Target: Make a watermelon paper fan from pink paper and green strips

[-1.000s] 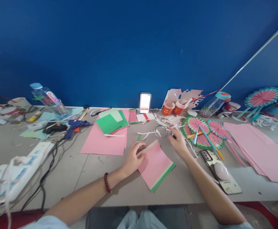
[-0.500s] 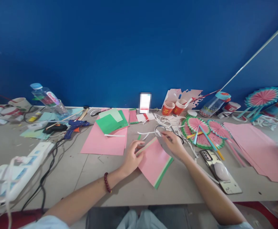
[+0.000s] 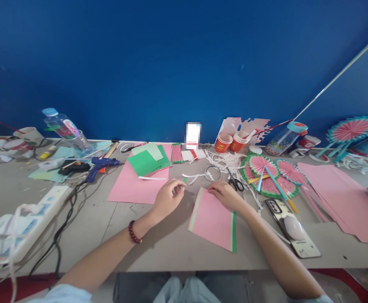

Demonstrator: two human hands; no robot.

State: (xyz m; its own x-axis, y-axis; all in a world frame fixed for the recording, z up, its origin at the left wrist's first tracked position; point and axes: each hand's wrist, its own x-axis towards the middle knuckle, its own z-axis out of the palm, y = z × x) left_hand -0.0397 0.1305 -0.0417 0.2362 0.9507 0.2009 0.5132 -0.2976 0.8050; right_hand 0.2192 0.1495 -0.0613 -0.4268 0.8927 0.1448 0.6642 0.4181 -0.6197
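Note:
A pink sheet of paper (image 3: 212, 219) lies at an angle on the table in front of me. It has a pale strip along its left edge and a green-and-white band along its right. My right hand (image 3: 223, 195) pinches its top edge between thumb and fingers. To the left of the sheet, my left hand (image 3: 170, 198) hovers clear of it, fingers loosely curled with nothing visible in them. A roll of clear tape (image 3: 213, 173) lies just beyond my right hand. Black-handled scissors (image 3: 236, 184) rest beside it among white paper strips (image 3: 223, 162).
Green paper (image 3: 146, 160) lies on pink sheets (image 3: 123, 189) at left, near a blue glue gun (image 3: 100, 168) and a power strip (image 3: 41, 219). Right are watermelon paper fans (image 3: 266, 176), a phone (image 3: 306, 246) with a mouse (image 3: 294, 227), and more pink sheets (image 3: 338, 202).
My left hand has let go of the pink sheet and moved left. My right hand has come from the tape roll onto the sheet's top edge. The sheet has turned clockwise.

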